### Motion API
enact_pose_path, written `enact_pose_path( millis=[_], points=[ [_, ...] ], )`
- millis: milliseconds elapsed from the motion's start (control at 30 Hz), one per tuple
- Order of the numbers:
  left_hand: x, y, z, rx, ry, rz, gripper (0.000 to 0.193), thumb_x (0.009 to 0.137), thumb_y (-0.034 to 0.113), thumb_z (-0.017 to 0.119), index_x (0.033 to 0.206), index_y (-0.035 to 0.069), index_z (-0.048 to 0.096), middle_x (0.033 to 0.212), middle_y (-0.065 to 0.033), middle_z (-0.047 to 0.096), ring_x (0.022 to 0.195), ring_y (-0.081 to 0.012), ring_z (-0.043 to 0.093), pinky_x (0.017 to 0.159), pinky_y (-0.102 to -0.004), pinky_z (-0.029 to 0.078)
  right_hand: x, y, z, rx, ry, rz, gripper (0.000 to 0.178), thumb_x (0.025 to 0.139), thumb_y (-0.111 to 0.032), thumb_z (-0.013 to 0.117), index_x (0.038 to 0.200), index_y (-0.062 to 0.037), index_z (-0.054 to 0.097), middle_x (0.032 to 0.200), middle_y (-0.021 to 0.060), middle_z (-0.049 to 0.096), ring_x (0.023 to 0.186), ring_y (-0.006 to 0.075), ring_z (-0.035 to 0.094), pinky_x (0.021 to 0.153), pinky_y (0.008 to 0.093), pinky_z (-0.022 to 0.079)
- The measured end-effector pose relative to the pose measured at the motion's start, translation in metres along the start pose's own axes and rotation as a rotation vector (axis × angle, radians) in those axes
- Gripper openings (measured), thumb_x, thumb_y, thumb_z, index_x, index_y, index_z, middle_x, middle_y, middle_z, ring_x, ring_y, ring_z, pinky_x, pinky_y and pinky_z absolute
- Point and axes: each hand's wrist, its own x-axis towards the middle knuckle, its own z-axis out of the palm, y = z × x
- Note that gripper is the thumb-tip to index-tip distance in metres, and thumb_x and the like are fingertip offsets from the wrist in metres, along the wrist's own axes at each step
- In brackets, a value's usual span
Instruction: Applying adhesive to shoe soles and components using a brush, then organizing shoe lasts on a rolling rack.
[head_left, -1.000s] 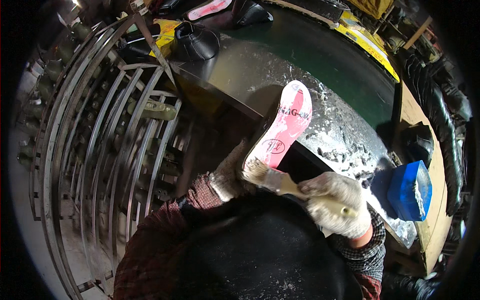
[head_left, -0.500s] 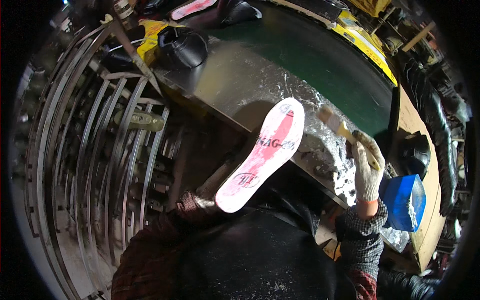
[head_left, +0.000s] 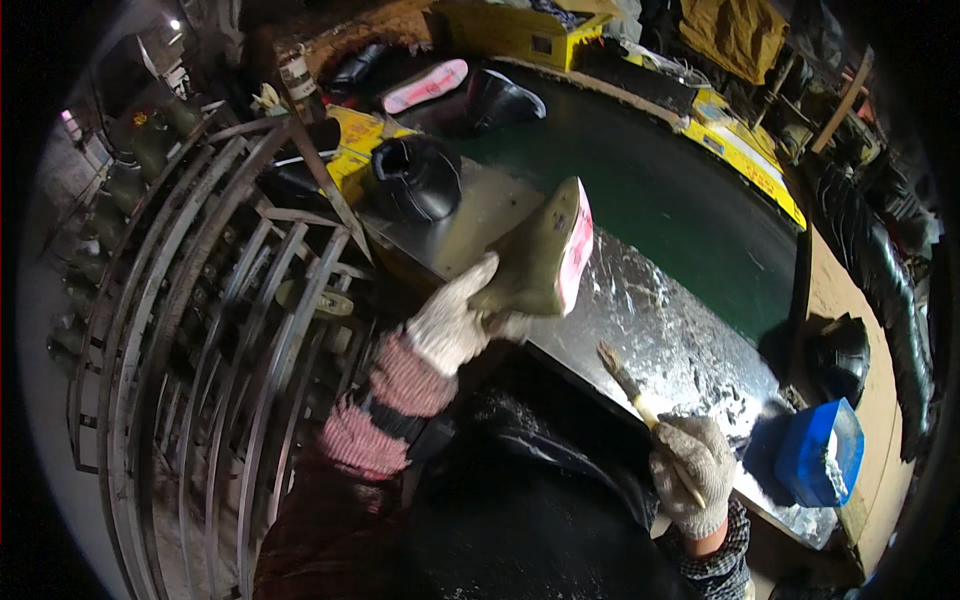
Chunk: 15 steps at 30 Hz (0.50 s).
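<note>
My left hand point(head_left: 448, 328), in a whitish knit glove, is closed around an olive-green shoe last point(head_left: 528, 262). The last is held up over the metal bench top's near edge, tilted so its sole side faces right. A white-and-pink insole point(head_left: 577, 250) covers that sole side, seen nearly edge-on. My gloved right hand point(head_left: 692, 470) grips the pale handle of a paintbrush point(head_left: 643, 405) above the bench's front edge. The brush's dark bristles point up and left, apart from the last. Beside that hand stands a cut-open blue container point(head_left: 818, 455) with white paste on its wall.
White smears mark the metal bench top point(head_left: 665, 320). At its far left stands a black boot upper point(head_left: 418, 178); another pink-and-white sole piece point(head_left: 425, 87) lies behind it. A metal rack point(head_left: 215, 350) rises on my left. Another black upper point(head_left: 840, 358) sits at right.
The last in my left hand has moved up and turned, so its insole now faces right rather than toward me. My right hand with the brush has come lower and nearer.
</note>
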Motion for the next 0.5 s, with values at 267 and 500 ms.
enact_pose_path(
  millis=[267, 500],
  points=[
    [0.008, 0.129, 0.055, 1.075, 0.366, 1.044, 0.055, 0.081, 0.010, 0.068, 0.129, 0.000, 0.044, 0.123, -0.0164, 0.054, 0.113, -0.0272, 0.055, 0.096, -0.0347, 0.046, -0.022, 0.013, 0.000, 0.062, 0.035, 0.233, 0.031, 0.072, -0.002, 0.071, 0.102, -0.0060, 0.064, 0.090, 0.0148, 0.065, 0.078, 0.0319, 0.064, 0.069, 0.0388, 0.051],
    [0.060, 0.223, 0.001, 2.452, 0.678, 0.088, 0.051, 0.080, 0.007, 0.052, 0.131, 0.006, 0.051, 0.127, -0.0201, 0.057, 0.116, -0.0342, 0.056, 0.096, -0.0413, 0.046, -0.018, 0.018, 0.005, 0.084, -0.015, 0.301, 0.028, 0.072, -0.003, 0.070, 0.100, -0.0043, 0.065, 0.085, 0.0142, 0.064, 0.075, 0.0320, 0.064, 0.066, 0.0383, 0.051]
  ],
)
